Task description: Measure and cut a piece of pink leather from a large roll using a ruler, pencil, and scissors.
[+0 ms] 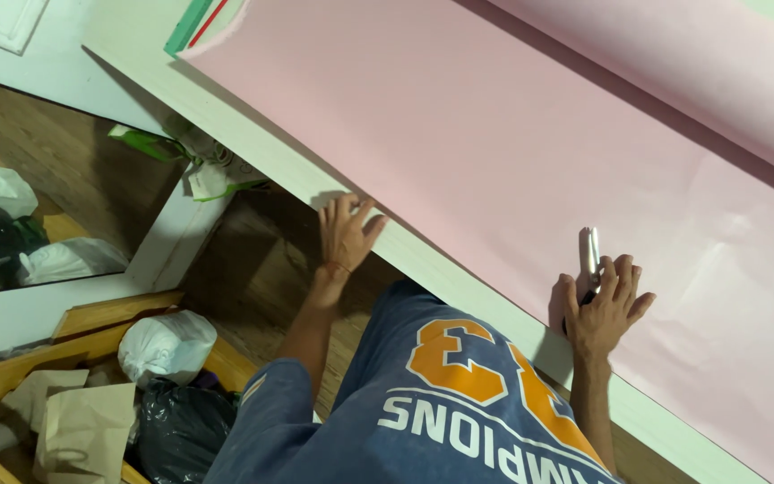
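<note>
A large pink paper sheet (pixel 494 152) lies spread over a white table (pixel 262 161), with its rolled part (pixel 700 63) at the upper right. My left hand (pixel 347 231) rests flat with fingers spread on the paper's near edge at the table rim, holding nothing. My right hand (pixel 604 303) is closed on the dark handle of a cutting tool, whose silver blade (pixel 591 253) points away from me and lies on the paper near its near edge. Whether the tool is scissors or a knife cannot be told.
A green and red flat item (pixel 194 22) pokes out under the paper's far left corner. Below the table are a white table leg (pixel 176 233), a wooden floor, and a wooden crate (pixel 91 318) with a white bag (pixel 167 345), black bag (pixel 181 430) and brown paper (pixel 82 430).
</note>
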